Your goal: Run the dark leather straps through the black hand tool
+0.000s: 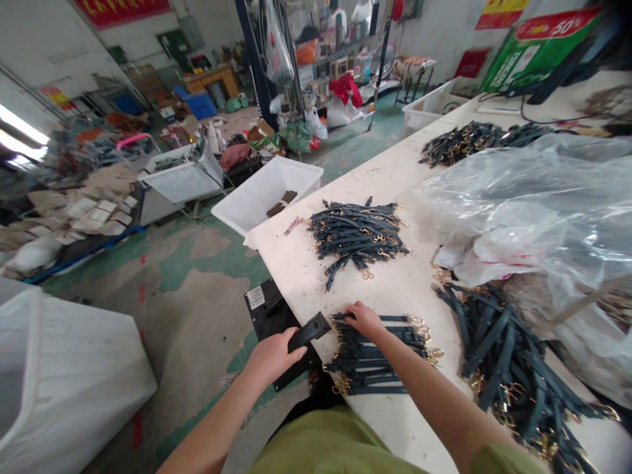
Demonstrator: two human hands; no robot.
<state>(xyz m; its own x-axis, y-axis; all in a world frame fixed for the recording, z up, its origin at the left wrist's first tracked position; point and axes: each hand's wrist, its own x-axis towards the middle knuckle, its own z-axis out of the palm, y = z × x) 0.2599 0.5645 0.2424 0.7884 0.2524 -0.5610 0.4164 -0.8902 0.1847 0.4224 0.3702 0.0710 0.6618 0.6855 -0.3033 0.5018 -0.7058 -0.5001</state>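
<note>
My left hand point(279, 353) is closed around a black, elongated hand-held tool point(310, 331), whose exact kind I cannot make out; its blunt end points toward the table. My right hand point(364, 320) pinches the left end of a dark blue strap point(395, 318) at the far side of a row. Below it lie more dark straps point(372, 364) with gold-coloured clasps, side by side across the table's near edge. Farther up, a loose heap of similar straps point(358, 230) rests on the white tabletop point(291, 253).
At right, a tangled pile of straps point(513, 355) lies by a clear plastic bag point(538, 204). Another pile point(469, 141) sits farther back. Small pink-handled scissors point(293, 226) lie near the corner. White bins stand beyond the table point(276, 174) and at lower left point(89, 368).
</note>
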